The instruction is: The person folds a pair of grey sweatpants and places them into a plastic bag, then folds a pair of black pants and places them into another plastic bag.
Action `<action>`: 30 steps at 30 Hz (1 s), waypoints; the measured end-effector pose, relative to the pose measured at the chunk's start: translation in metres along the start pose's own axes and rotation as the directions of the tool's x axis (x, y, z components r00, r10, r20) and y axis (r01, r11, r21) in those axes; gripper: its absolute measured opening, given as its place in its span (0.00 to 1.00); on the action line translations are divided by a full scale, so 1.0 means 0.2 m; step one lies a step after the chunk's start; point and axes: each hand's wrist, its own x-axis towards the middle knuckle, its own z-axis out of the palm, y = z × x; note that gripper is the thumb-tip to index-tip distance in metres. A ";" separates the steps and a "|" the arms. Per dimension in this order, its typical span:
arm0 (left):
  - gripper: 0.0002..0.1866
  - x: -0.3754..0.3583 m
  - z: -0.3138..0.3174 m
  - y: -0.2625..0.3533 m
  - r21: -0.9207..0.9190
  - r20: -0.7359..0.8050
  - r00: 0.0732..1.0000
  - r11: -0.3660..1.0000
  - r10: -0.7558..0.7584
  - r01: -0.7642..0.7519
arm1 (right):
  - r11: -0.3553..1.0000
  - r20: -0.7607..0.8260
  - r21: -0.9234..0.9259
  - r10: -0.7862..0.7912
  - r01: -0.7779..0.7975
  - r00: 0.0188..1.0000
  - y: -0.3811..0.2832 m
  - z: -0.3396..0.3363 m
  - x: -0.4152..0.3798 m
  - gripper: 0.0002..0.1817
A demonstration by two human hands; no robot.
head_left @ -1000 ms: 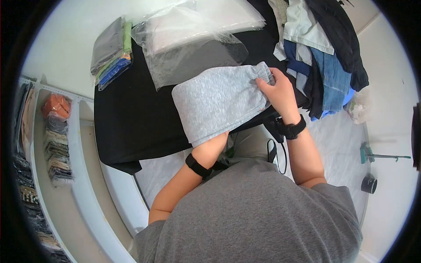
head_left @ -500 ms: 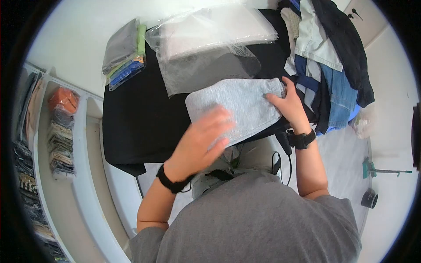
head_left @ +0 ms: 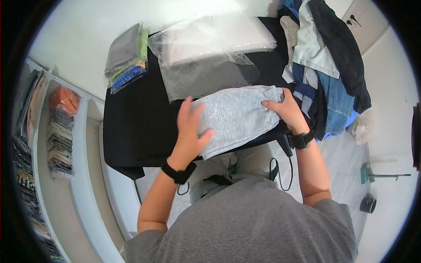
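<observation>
A folded light grey garment point(head_left: 239, 116) with a gathered, elastic-looking end lies at the front edge of the black-covered table point(head_left: 136, 127). My right hand point(head_left: 287, 109) grips that gathered end, thumb on top and fingers behind it. At the opposite end, my left hand point(head_left: 191, 131) has its fingers spread, slightly blurred, right at the garment's left edge. Just beyond the garment is a clear plastic bag point(head_left: 197, 81) lying flat.
A stack of clear plastic bags point(head_left: 219, 39) fills the table's back. Packed folded clothes point(head_left: 125, 57) are piled at back left, loose clothes point(head_left: 331, 87) heaped at right. Shelves point(head_left: 81, 144) with bagged garments point(head_left: 61, 144) stand at left. A cable point(head_left: 289, 175) hangs near my right arm.
My left hand has moved left from above the garment to its left edge, fingers now spread. My right hand keeps its hold on the gathered end. The view has shifted slightly.
</observation>
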 end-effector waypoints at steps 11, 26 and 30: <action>0.30 -0.03 -0.07 0.23 -0.775 0.268 0.682 0.268 -0.681 0.572 | 0.943 -0.213 0.257 -0.156 0.210 0.964 -0.15 0.05 -0.27 0.42; 0.34 0.17 0.09 0.52 -0.326 -0.206 0.940 0.925 -0.271 0.195 | 0.882 -0.424 0.209 -0.307 0.422 0.852 -0.34 0.29 -0.45 0.42; 0.38 0.19 0.01 0.55 -0.355 -0.043 0.995 0.933 -0.089 0.068 | 0.753 -0.307 0.469 -0.352 0.462 0.884 -0.30 0.30 -0.47 0.53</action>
